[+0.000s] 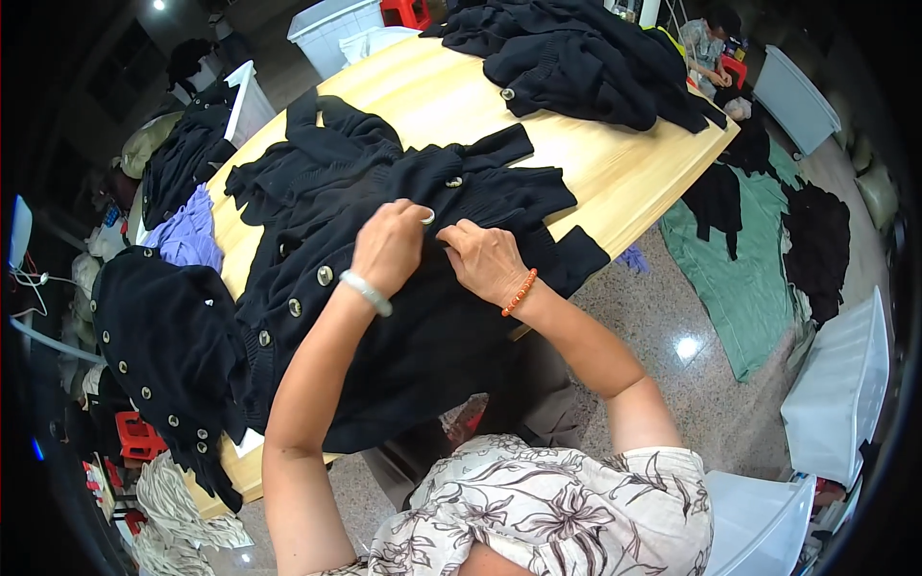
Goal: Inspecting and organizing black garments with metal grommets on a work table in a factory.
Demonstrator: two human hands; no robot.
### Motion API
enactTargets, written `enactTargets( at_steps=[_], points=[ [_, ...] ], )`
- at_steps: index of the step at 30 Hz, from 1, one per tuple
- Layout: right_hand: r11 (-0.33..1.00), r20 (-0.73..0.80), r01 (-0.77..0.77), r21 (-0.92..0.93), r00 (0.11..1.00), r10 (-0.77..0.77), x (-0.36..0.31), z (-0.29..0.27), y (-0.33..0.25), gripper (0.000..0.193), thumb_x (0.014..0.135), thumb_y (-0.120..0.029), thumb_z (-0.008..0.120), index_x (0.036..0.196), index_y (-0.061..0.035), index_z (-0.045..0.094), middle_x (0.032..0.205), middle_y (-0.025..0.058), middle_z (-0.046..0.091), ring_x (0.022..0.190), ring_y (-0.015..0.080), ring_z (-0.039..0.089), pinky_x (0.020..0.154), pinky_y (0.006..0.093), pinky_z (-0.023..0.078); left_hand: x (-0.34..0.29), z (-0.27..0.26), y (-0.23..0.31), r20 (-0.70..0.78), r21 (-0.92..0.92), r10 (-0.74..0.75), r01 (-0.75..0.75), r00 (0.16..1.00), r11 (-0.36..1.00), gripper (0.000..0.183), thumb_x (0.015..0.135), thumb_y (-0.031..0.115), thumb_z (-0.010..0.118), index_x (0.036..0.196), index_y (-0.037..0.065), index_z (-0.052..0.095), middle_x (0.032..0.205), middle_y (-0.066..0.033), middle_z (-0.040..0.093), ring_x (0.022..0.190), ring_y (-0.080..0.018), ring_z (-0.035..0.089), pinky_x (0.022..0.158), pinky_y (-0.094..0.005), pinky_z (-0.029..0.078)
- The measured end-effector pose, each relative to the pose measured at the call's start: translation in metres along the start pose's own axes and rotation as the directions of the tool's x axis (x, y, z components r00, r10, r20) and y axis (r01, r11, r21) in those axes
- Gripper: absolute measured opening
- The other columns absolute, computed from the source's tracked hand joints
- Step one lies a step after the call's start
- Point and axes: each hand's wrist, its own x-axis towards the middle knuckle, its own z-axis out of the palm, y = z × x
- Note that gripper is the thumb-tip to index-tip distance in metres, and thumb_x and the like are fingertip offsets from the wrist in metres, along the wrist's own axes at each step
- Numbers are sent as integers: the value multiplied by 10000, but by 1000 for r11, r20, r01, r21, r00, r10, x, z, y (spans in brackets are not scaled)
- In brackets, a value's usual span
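A black knitted cardigan [384, 365] with large shiny buttons lies spread over the table in front of me, its lower edge hanging toward my lap. My left hand [389, 248], with a pale bangle at the wrist, is closed in a pinch at the cardigan's front. A small shiny rim shows at its fingertips; I cannot tell whether it is a button or a ring. Close by on the right, my right hand [488, 257], wearing an orange bead bracelet, pinches the same cloth with bent fingers. Three buttons, one a round button [325, 276], run down the front below my left hand.
The pale wooden table [615, 192] carries a black garment pile [576, 62] at the far side and another buttoned black garment [163, 336] at left. Purple cloth [187, 230] lies beside it. White bins [840, 384] stand right; green cloth [735, 278] covers floor. Another person [706, 48] sits far right.
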Motion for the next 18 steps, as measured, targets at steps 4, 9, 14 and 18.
enactTargets(
  at_steps=[4, 9, 14, 18],
  points=[
    [997, 16, 58, 50, 998, -59, 6, 1, -1, 113, 856, -122, 669, 951, -61, 657, 859, 103, 624, 702, 337, 661, 619, 406, 545, 16, 24, -20, 123, 96, -207, 196, 971, 976, 183, 842, 46, 587, 987, 34, 698, 1002, -157, 668, 953, -361, 645, 850, -437, 523],
    [994, -28, 55, 98, 998, -53, 0, 3, -1, 109, 844, -91, 666, 929, -34, 629, 875, 127, 622, 743, 347, 653, 634, 414, 535, 20, 23, -27, 205, 58, -299, 294, 932, 954, 139, 770, 120, 715, 866, 22, 691, 871, -158, 701, 835, -336, 686, 776, -413, 548],
    [987, -72, 5, 163, 997, 7, 3, 1, -7, 152, 795, -41, 674, 938, -51, 626, 901, 135, 650, 774, 353, 657, 646, 420, 533, 15, 27, -29, 401, -536, -371, 543, 838, 647, 118, 855, 75, 703, 865, -42, 700, 776, -47, 691, 696, -90, 624, 635, -232, 514],
    [984, -139, -31, 176, 989, 57, 1, -2, -11, 293, 792, -91, 728, 1044, -45, 586, 919, 154, 665, 776, 354, 677, 654, 409, 558, 15, 18, -23, 465, -557, -428, 632, 775, 540, 121, 862, 93, 727, 880, -25, 709, 774, -18, 681, 666, -58, 595, 595, -199, 482]
  ],
)
